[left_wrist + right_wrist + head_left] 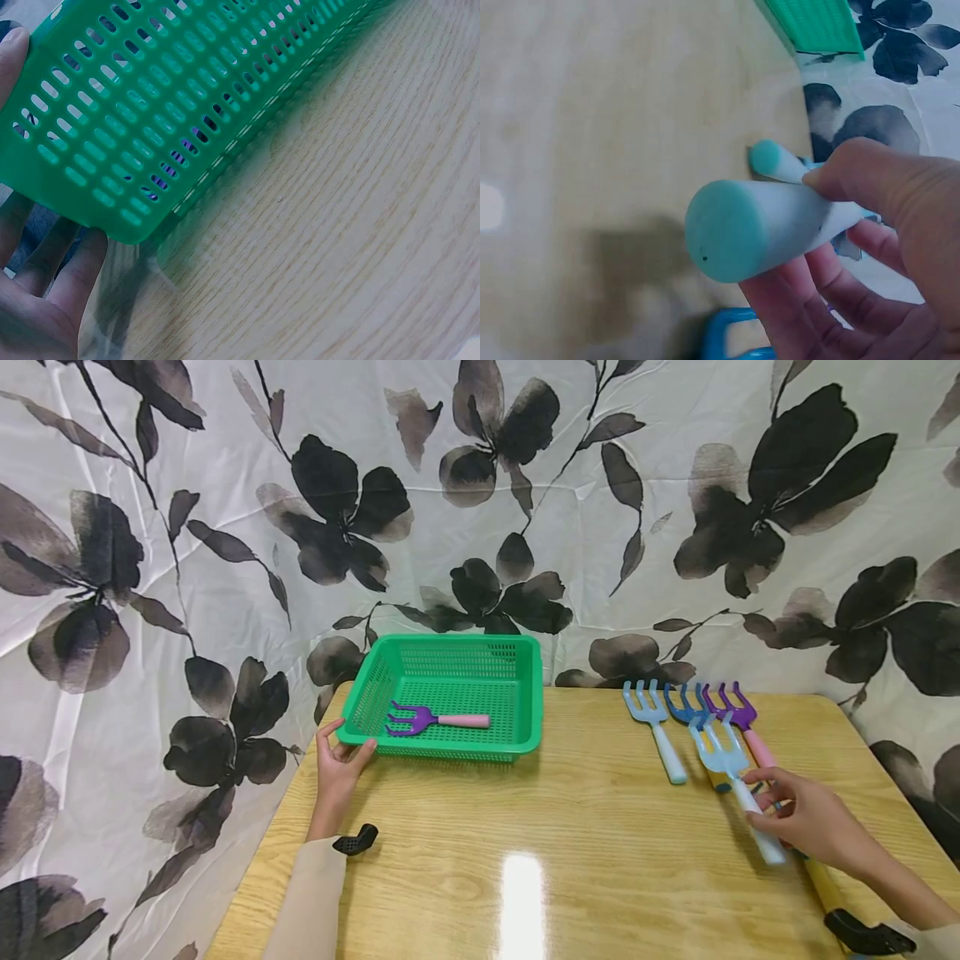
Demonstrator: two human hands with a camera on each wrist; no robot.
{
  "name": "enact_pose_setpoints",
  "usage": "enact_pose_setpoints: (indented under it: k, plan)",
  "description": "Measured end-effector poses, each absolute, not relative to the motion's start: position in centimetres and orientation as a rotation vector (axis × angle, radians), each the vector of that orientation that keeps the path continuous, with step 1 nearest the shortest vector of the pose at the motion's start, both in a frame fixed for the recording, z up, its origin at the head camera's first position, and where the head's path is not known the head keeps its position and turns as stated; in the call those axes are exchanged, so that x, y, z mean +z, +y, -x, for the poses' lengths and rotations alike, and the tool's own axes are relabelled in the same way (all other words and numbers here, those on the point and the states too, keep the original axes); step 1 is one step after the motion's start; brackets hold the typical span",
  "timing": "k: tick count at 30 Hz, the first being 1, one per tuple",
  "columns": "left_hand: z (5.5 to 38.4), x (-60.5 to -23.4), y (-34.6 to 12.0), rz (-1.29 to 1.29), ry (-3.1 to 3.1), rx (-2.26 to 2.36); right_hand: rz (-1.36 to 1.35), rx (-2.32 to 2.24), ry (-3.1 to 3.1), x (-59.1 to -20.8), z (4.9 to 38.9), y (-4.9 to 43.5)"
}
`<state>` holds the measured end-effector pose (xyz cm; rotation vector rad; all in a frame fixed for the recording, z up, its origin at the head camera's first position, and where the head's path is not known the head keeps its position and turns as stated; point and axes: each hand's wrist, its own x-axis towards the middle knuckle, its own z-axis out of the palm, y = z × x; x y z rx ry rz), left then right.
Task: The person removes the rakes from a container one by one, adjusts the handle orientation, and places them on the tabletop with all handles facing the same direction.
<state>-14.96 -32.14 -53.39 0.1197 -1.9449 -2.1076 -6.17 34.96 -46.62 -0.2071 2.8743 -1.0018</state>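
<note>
My right hand pinches the pale handle of a light blue hand rake between thumb and fingers, tines pointing away. In the right wrist view, the handle's rounded end faces the camera, above the table. Beneath and behind it lie a blue hand rake, partly hidden, and a purple hand rake with a pink handle. Another light blue hand rake lies to their left. My left hand holds the near left corner of a green basket. A purple hand rake lies inside.
The wooden table backs onto a floral cloth, which also hangs along its left side. A yellow handle lies under my right wrist, partly hidden. Light glares off the table's near middle.
</note>
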Motion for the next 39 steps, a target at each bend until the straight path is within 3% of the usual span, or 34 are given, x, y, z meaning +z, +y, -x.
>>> enact_pose_setpoints:
  k: [16, 39]
  plan:
    - [15.0, -53.1, -32.3, -0.109, -1.907, -2.154, -0.086, -0.868, 2.731, -49.8, 1.8, 34.7]
    - [15.0, -53.3, -32.4, -0.108, -1.908, -2.190, -0.178, -0.881, 2.618, -50.9, 0.8, 34.2]
